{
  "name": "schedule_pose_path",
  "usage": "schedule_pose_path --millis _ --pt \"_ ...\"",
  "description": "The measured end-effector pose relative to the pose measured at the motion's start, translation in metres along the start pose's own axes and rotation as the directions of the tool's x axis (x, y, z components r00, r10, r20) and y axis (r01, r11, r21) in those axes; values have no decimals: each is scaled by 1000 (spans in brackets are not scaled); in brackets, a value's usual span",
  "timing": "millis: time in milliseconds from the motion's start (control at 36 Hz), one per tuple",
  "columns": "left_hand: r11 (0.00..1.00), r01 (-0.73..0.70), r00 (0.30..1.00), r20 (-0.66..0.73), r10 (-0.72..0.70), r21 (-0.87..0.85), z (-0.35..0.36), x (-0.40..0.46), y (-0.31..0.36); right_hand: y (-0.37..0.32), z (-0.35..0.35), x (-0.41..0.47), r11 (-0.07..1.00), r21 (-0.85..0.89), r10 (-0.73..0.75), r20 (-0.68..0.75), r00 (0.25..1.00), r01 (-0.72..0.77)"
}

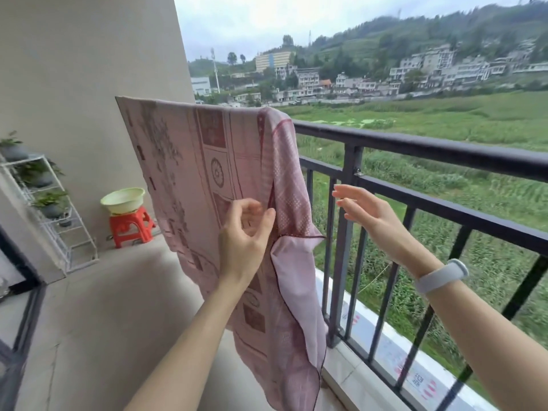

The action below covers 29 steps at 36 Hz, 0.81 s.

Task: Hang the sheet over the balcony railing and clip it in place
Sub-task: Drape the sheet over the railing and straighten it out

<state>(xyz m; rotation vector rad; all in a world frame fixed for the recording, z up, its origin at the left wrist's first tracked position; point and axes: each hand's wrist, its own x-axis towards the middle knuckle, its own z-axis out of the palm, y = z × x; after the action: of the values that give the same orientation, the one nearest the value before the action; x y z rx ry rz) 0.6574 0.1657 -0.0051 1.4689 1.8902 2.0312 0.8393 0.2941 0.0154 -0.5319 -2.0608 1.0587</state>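
Hanging over the top bar of the railing (pixel 415 145), the pink patterned sheet (pixel 189 173) falls in 1 long drape toward the balcony floor (pixel 103 307), its right edge turned back to show a paler underside. It looks thin, soft and light, so I judge it will slide or lift off the smooth bar in any wind until it is clipped. Where it folds over the bar seems the best place to take hold, since both layers can be pinched together there. No clip is in view.

At the sheet's inner edge sits the left hand (pixel 246 241), its fingers (pixel 252 207) curled in front of the cloth near the turned-back hem; whether they actually pinch the fabric I cannot tell. To the right, the right hand (pixel 367 216) hovers clear of the sheet, in front of the bars, fingers spread and relaxed, holding nothing. A pale band (pixel 441 275) circles that wrist.

On a red stool (pixel 132 228) by the wall stands a pale green basin (pixel 123 200); its contents are hidden from this angle. Beside it a white rack (pixel 74 226) carries several potted plants (pixel 49 203).
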Motion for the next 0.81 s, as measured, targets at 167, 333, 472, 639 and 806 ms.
schedule_pose_path --millis 167,333,472,639,806 --pt "993 91 996 15 -93 79 21 26 -1 -23 20 42 997 60 50 96 994 -56" --pt "981 -55 995 -69 69 187 27 28 -1 -41 45 66 983 -120 -161 -189 969 140" --pt "987 -99 993 -50 106 126 10 23 -2 -37 44 58 980 -65 -197 -340 920 186" --pt "987 -127 992 38 124 98 -1 21 7 -36 50 70 1000 20 -21 -48 999 22" --pt "969 -150 986 104 132 196 -15 30 6 -32 61 79 989 -114 -132 -424 896 91"
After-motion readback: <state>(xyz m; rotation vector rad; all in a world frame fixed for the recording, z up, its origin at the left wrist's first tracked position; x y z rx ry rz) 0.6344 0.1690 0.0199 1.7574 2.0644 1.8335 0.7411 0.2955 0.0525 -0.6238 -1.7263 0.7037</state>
